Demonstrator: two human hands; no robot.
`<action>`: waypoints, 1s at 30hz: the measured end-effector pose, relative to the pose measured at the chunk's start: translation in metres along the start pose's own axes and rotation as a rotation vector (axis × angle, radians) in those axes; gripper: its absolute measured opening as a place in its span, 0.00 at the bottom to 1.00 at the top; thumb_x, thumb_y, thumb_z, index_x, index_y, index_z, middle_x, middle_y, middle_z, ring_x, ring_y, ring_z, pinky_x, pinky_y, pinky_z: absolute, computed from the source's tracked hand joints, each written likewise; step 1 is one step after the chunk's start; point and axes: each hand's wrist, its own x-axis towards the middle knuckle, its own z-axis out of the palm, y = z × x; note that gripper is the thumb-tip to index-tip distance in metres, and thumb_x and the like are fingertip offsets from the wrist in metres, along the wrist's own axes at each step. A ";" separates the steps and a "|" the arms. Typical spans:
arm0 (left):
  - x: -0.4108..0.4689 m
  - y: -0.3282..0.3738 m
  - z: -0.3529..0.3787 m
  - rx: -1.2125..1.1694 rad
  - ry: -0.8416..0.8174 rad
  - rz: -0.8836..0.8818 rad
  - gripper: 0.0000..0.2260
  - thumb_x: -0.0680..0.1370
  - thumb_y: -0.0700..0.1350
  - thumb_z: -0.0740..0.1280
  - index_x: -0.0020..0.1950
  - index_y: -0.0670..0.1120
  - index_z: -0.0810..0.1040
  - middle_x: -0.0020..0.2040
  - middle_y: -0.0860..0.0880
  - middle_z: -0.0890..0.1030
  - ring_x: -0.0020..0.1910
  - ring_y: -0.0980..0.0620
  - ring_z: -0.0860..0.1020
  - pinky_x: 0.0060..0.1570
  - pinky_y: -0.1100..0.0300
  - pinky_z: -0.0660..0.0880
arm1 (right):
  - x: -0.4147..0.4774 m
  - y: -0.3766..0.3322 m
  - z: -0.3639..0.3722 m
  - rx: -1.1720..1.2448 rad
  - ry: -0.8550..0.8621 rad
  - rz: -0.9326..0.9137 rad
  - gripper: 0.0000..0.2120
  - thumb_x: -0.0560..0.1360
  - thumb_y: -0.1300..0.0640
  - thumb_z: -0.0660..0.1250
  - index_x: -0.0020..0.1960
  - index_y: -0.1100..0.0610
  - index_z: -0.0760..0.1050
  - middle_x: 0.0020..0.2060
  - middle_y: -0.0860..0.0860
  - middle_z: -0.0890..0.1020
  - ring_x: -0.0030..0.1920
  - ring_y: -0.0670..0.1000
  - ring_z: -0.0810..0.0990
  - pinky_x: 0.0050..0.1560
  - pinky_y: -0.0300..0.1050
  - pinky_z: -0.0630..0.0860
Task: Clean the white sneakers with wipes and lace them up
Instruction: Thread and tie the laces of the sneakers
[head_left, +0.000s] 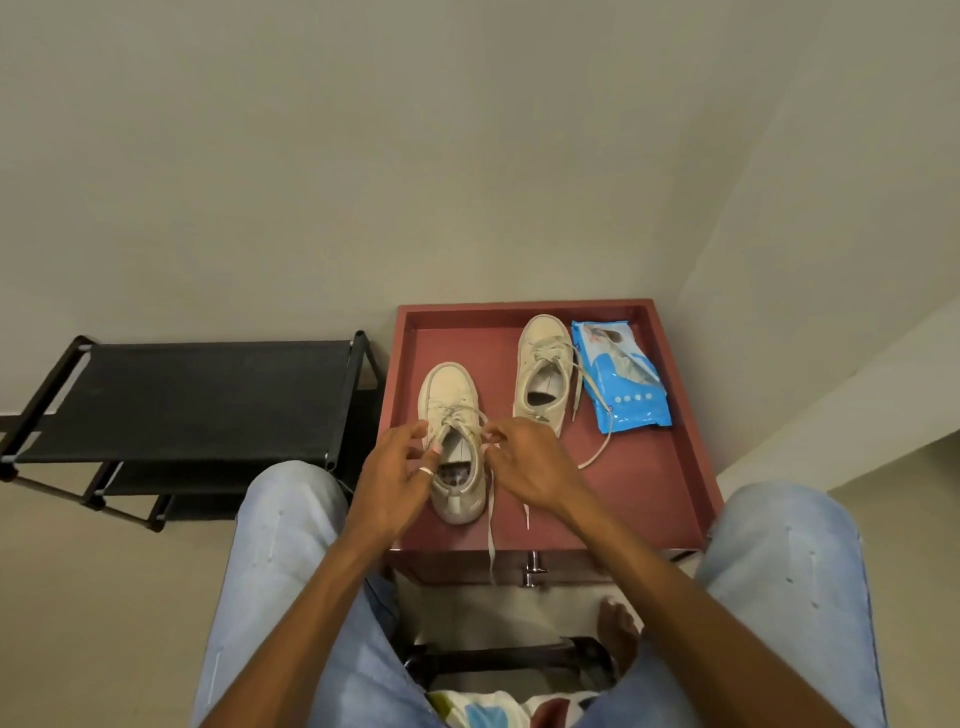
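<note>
Two off-white sneakers stand on a red tray-topped table (670, 483), toes pointing away from me. The near left sneaker (451, 395) sits between my hands. My left hand (397, 470), with a ring on one finger, pinches the lace at the shoe's left eyelets. My right hand (524, 462) pinches the lace on the right side; one loose end (491, 540) trails over the table's front edge. The far sneaker (543, 364) stands untouched, its long lace (597, 447) lying loose across the tray. A blue pack of wipes (623, 382) lies beside it on the right.
A black fabric shoe rack (197, 400) stands to the left of the table against the wall. My knees in light jeans (291, 545) flank the table. A drawer handle (532, 569) sits under the table's front edge. A bare foot (618, 631) rests below.
</note>
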 end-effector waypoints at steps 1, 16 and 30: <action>0.003 -0.002 -0.001 -0.019 0.014 -0.012 0.18 0.83 0.47 0.67 0.72 0.47 0.73 0.64 0.54 0.77 0.52 0.70 0.77 0.47 0.77 0.72 | 0.004 0.002 0.000 0.021 0.007 -0.017 0.10 0.75 0.54 0.63 0.48 0.59 0.79 0.42 0.52 0.83 0.43 0.52 0.79 0.43 0.47 0.75; 0.072 -0.003 0.008 0.006 -0.110 -0.072 0.07 0.77 0.55 0.73 0.47 0.52 0.84 0.43 0.56 0.83 0.41 0.57 0.81 0.44 0.59 0.79 | 0.061 0.011 0.021 -0.102 -0.089 -0.042 0.18 0.76 0.54 0.60 0.64 0.56 0.72 0.45 0.54 0.83 0.45 0.56 0.82 0.44 0.52 0.78; 0.075 0.024 -0.024 -0.723 -0.047 -0.220 0.08 0.81 0.46 0.69 0.57 0.44 0.83 0.44 0.50 0.84 0.34 0.57 0.74 0.35 0.62 0.71 | 0.063 -0.041 -0.037 0.364 0.087 0.150 0.08 0.78 0.54 0.67 0.55 0.54 0.80 0.46 0.48 0.84 0.46 0.45 0.83 0.49 0.41 0.79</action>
